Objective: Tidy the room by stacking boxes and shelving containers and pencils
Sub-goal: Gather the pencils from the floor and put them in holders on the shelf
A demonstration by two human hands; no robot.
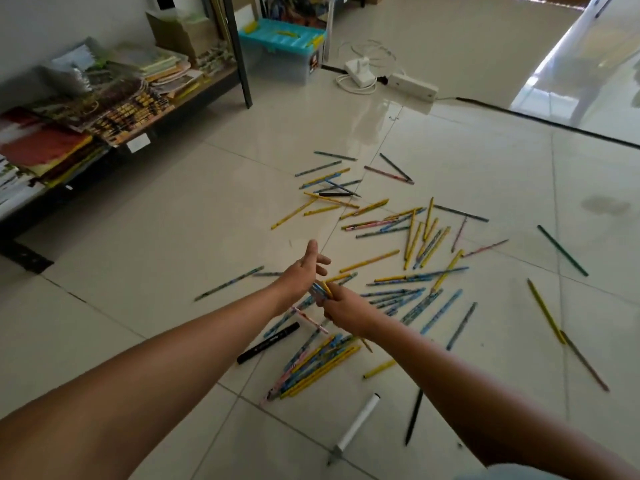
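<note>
Pencils (381, 258): dozens on floor; few in right hand (341, 308).

A pale, glossy tiled floor (180, 216) carried a wide scatter of pencils (398, 261), yellow, blue and patterned, some crossing one another, with a tighter heap (318, 368) nearer the camera. A black marker (268, 342) lay just left of that heap, and a white tube (358, 424) lay below it. Farther off stood a clear storage box with a turquoise lid (282, 46), beside what looked like a white power strip (414, 85) and a coiled cable (367, 53).
</note>
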